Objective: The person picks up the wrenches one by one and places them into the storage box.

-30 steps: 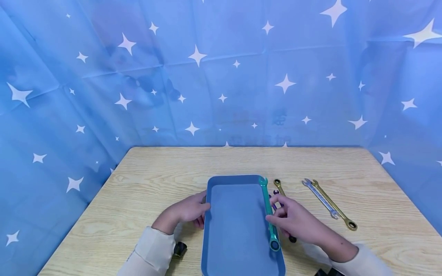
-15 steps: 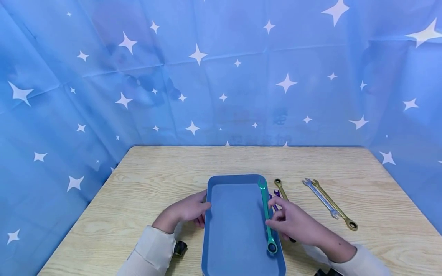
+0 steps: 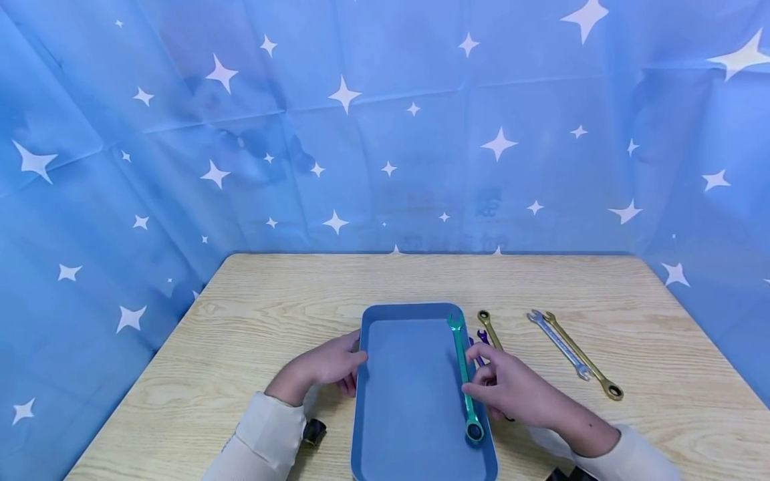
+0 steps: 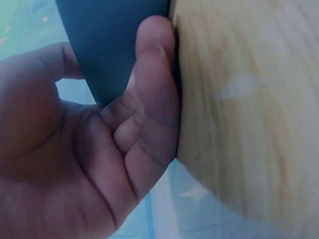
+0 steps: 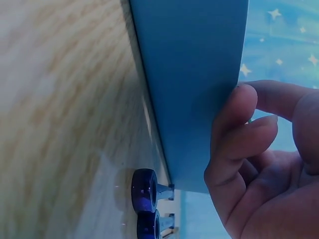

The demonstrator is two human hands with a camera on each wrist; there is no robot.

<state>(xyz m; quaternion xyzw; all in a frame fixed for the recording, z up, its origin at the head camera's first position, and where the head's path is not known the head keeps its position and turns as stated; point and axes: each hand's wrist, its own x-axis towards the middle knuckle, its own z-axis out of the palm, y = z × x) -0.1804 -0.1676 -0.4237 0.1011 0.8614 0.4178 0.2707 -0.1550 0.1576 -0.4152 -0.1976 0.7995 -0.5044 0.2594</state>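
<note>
A green combination wrench (image 3: pixel 462 367) slants along the inner right side of the blue tray (image 3: pixel 415 401). My right hand (image 3: pixel 508 384) pinches the wrench at mid-shaft, over the tray's right rim; in the right wrist view, a sliver of green shows between the curled fingers (image 5: pixel 244 134), just above the rim. On the opposite side my left hand (image 3: pixel 327 366) grips the tray wall, its thumb over the rim and the fingers outside, low against the wood in the left wrist view.
Right of the tray lie a gold wrench (image 3: pixel 490 331) and purple wrenches (image 5: pixel 144 191), partly hidden by my right hand in the head view. Farther right, a silver wrench (image 3: pixel 559 344) lies beside another gold wrench (image 3: pixel 583 357). A starry blue cloth (image 3: pixel 385 133) hangs behind the wooden table (image 3: pixel 289 300).
The green wrench has shifted left and down from the tray's right rim to inside the tray. My right hand has moved only slightly; my left hand stays on the tray.
</note>
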